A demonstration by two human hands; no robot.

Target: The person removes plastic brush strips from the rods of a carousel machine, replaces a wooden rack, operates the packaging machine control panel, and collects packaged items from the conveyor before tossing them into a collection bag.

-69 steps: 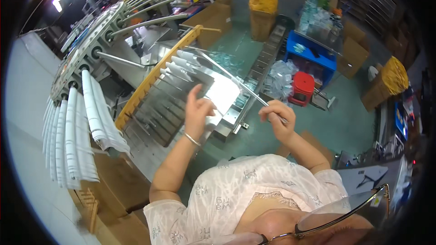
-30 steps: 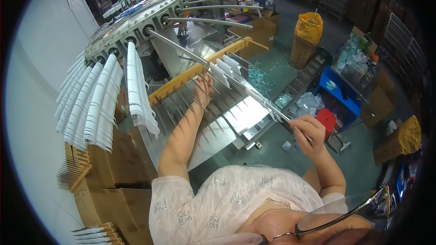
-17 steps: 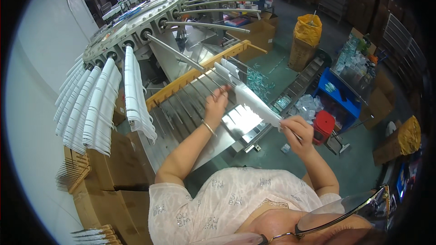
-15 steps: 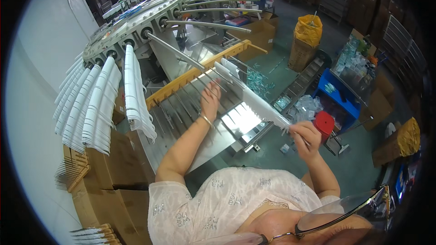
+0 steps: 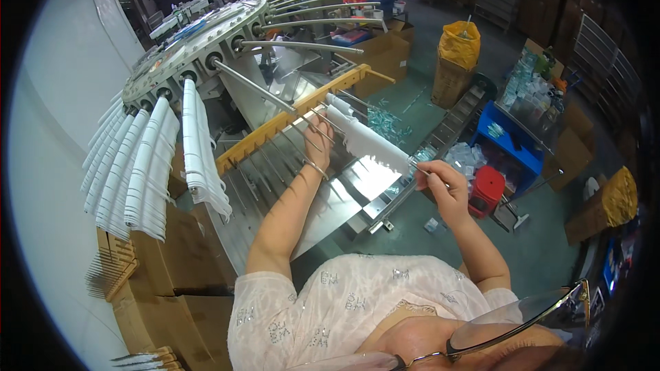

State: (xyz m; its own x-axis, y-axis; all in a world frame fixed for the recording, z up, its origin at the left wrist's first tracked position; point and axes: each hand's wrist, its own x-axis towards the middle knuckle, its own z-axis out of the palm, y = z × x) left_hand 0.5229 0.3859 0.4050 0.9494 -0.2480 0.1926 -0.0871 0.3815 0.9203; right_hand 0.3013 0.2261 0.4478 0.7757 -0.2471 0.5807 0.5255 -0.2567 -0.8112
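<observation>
My right hand (image 5: 443,191) pinches the near end of a thin metal rod (image 5: 418,165). Threaded along that rod hangs a white, soft, sheet-like material (image 5: 368,141) with a ragged fringe on its lower edge; its exact kind I cannot make out. At the rod's far end my left hand (image 5: 318,143) reaches up among slim metal rods, fingers stretched out near the upper part of the white material. Whether those fingertips touch the rod is hidden. Below lies a shiny sloped metal table (image 5: 309,223), and a yellow notched bar (image 5: 275,127) runs along its far side.
A round machine (image 5: 199,38) with radiating metal arms stands at far left; white banded rolls (image 5: 148,168) hang from several arms. Cardboard boxes (image 5: 182,254) stack at left. Right hold a red stool (image 5: 487,189), a blue bin (image 5: 512,148) and a yellow-bagged box (image 5: 459,48).
My right hand has moved left and slightly away from me with the rod end. The white material now sits shorter and wider, gathered toward the rod's far end. My left hand has shifted little.
</observation>
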